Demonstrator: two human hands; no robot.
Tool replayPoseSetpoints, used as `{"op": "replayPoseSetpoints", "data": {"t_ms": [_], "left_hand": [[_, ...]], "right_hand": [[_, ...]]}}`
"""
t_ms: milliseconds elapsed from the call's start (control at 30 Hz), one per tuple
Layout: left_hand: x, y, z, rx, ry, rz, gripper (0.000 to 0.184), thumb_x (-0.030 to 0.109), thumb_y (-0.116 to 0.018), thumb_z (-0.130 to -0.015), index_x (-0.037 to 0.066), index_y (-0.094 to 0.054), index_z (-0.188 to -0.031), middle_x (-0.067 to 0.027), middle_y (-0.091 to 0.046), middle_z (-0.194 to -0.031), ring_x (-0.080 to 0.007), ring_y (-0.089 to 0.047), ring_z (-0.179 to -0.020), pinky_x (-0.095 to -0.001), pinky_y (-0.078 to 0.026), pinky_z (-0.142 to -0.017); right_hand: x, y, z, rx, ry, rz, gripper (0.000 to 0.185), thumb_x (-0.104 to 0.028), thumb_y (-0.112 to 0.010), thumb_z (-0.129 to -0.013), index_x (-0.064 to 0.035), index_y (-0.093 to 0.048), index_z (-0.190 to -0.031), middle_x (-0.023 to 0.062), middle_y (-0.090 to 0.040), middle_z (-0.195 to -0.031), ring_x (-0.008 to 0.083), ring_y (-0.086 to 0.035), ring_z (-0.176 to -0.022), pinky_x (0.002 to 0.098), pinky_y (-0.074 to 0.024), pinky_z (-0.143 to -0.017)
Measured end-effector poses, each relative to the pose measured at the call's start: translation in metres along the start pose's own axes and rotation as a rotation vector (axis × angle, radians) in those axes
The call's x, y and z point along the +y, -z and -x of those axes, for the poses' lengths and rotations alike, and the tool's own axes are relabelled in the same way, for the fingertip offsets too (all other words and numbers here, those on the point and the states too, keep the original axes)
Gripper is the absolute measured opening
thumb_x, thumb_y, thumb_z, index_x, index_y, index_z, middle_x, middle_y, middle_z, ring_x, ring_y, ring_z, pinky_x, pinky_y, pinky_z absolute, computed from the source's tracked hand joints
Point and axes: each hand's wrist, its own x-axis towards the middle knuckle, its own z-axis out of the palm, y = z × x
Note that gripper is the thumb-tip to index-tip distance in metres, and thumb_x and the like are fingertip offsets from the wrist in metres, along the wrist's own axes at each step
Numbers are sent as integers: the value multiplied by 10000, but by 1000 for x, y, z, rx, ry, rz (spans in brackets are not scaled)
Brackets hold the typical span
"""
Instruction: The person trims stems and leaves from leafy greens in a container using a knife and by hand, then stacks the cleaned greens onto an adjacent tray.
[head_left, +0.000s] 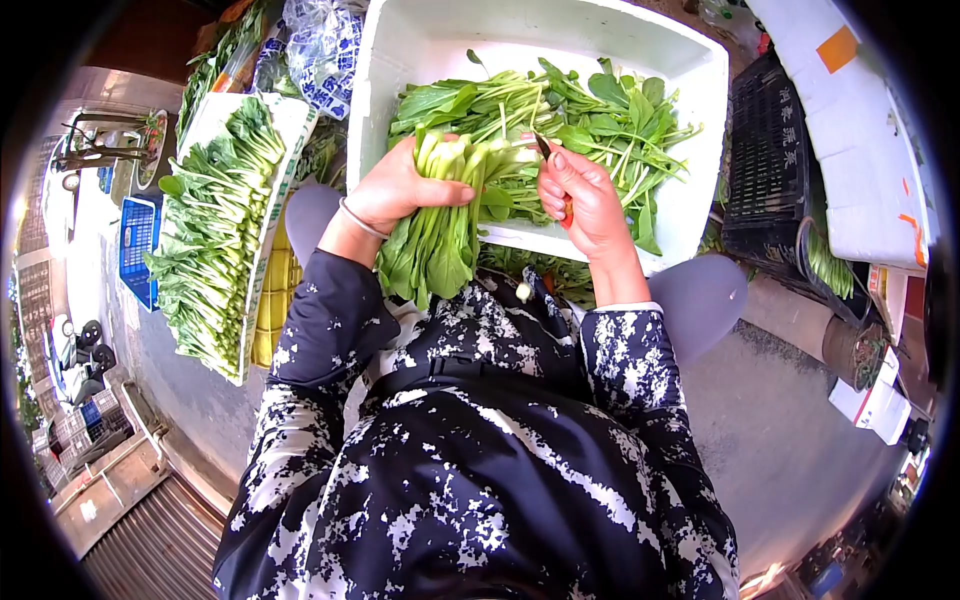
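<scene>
My left hand (392, 190) is closed around a bunch of leafy greens (432, 245), with the pale stem ends up and the leaves hanging down over my lap. In my right hand (592, 205) is a small knife (543, 147) with a dark blade and a red handle, mostly covered by my fingers. Its blade is close to the stem ends of the bunch. Both hands are over the near edge of a white foam box (695, 110), where loose greens (630, 105) lie in a heap. A small pale piece (523, 291) shows below the bunch.
To the left, rows of greens (215, 240) lie on a white foam board above a yellow crate (275, 315). A blue crate (138, 250) stands beyond. Black crates (768, 160) and another white foam box (850, 120) are at the right. A plastic bag (320, 55) lies at the back left.
</scene>
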Motion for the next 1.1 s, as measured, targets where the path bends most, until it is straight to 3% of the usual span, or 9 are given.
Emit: {"op": "replayPoseSetpoints", "data": {"t_ms": [67,133,367,500,633,833,900,1033,1100], "left_hand": [[-1,0,-1,-49,-4,-44,454,6,-666,-657,-30,-517,-1084,-87,-609,-956,-182,-606,-857,-294,-478,-794],[-4,-2,-3,-4,28,-58,409,55,-745,-626,-3,-552,-983,-11,-599,-860,-83,-546,-759,-227,-453,-722],[3,-8,-2,19,13,-126,376,68,-725,-643,0,-580,-984,-14,-605,-891,-84,-551,-777,-234,-455,-728],[14,-3,2,-14,-83,-91,603,60,-617,-640,-52,-475,-1215,-122,-524,-1221,-170,-493,-1096,-292,-323,-984],[6,14,4,27,-73,-38,622,77,-632,-632,-65,-468,-1215,-118,-528,-1215,-169,-491,-1102,-276,-322,-982],[16,-1,4,73,-75,-59,766,73,-637,-630,-17,-341,-1331,-75,-512,-1221,-129,-478,-1084,-258,-322,-966],[14,-5,0,9,-116,-46,784,16,-686,-651,-24,-312,-1339,-30,-546,-1129,-90,-520,-946,-235,-386,-893],[16,-16,-3,-91,-155,-72,508,16,-707,-642,-3,-522,-1115,-36,-598,-1040,-83,-530,-921,-231,-420,-848],[18,-9,3,-95,-16,-138,407,-1,-689,-661,18,-522,-1032,-87,-606,-1062,-125,-573,-928,-246,-450,-820]], "right_hand": [[4,2,-1,24,3,-13,313,-240,-536,-895,-17,-572,-1112,-58,-390,-587,41,-340,-492,166,-275,-441],[5,-4,0,46,6,-27,319,-258,-532,-897,-17,-571,-1102,-61,-371,-580,46,-333,-484,169,-277,-438],[9,-10,-4,249,49,209,277,-247,-667,-803,-36,-630,-978,-27,-514,-645,22,-399,-483,158,-278,-396],[-14,18,-1,579,244,154,267,-279,-659,-806,-40,-638,-924,-5,-552,-637,15,-405,-454,151,-265,-355],[-36,73,0,986,409,583,268,-252,-680,-792,8,-633,-841,21,-586,-663,49,-452,-478,168,-357,-445],[-52,29,13,639,435,676,207,-158,-710,-756,-7,-654,-887,25,-627,-745,63,-529,-605,181,-430,-541],[-46,4,8,416,334,742,196,-151,-697,-764,-16,-653,-898,30,-627,-736,64,-538,-596,182,-450,-559],[-30,-24,-5,55,0,312,259,-228,-648,-813,-12,-634,-955,65,-645,-834,60,-571,-609,150,-353,-392],[-21,-22,-15,83,37,208,266,-237,-638,-820,-15,-630,-966,68,-649,-848,58,-576,-604,155,-317,-364]]}}
